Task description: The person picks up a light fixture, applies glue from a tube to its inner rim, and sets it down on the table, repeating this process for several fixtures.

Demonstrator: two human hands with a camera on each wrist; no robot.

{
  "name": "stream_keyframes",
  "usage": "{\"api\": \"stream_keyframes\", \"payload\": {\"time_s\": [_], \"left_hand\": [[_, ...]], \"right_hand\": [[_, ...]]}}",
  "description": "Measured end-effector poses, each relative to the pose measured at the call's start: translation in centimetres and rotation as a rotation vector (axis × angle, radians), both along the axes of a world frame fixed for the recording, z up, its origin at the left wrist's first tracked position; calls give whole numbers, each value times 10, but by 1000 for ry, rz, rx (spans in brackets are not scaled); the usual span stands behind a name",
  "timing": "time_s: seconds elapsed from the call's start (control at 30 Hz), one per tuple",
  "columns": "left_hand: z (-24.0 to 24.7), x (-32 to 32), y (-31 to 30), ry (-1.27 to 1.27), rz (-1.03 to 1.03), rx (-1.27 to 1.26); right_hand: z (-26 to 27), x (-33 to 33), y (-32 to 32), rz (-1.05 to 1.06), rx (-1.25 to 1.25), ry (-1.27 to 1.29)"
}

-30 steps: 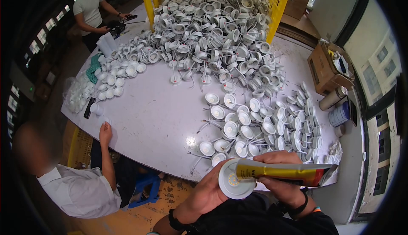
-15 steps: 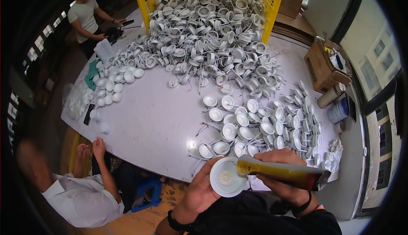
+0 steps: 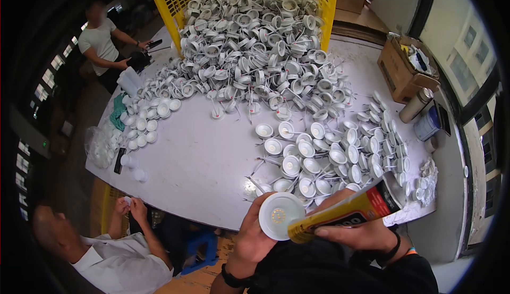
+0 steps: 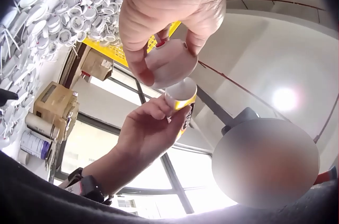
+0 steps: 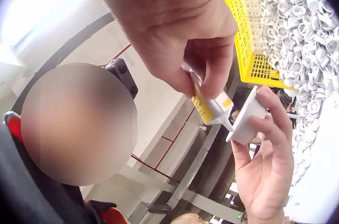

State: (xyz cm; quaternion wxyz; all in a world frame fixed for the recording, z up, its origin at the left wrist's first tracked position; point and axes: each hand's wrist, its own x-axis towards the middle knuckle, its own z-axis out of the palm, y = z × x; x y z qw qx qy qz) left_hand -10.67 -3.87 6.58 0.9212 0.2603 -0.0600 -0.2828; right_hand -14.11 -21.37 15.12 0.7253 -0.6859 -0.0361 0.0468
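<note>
Yellow tube (image 3: 340,217) has swung its tail toward far side, held in right grip (image 3: 353,234), nozzle (image 5: 226,124) apparently working white lamp (image 3: 279,215) held in left grip (image 3: 254,241).

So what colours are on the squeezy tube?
The tube is yellow, black, red and silvery; the head view shows it best.

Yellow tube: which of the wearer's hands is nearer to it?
Right. The right hand grips the yellow tube itself; the left hand is apart from it, off its nozzle end, holding a white lamp fitting.
</note>
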Motion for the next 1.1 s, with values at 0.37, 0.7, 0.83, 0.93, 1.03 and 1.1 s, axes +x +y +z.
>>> {"api": "stream_keyframes", "payload": {"time_s": [0.37,0.7,0.83,0.93,1.03,1.1], "left_hand": [[-6,-2,-4,39,-36,-23],[-19,12,6,106,22,5],[-56,41,36,217,128,-48],[-103,66,64,275,256,166],[-154,90,94,287,331,304],[-180,103,111,319,347,349]], "right_hand": [[-39,21,18,-160,2,-292],[-38,25,7,-247,225,36],[-49,25,-4,-400,366,8],[-55,23,-10,-515,444,65],[-60,23,-13,-610,429,57],[-65,25,-14,-631,454,76]]}}
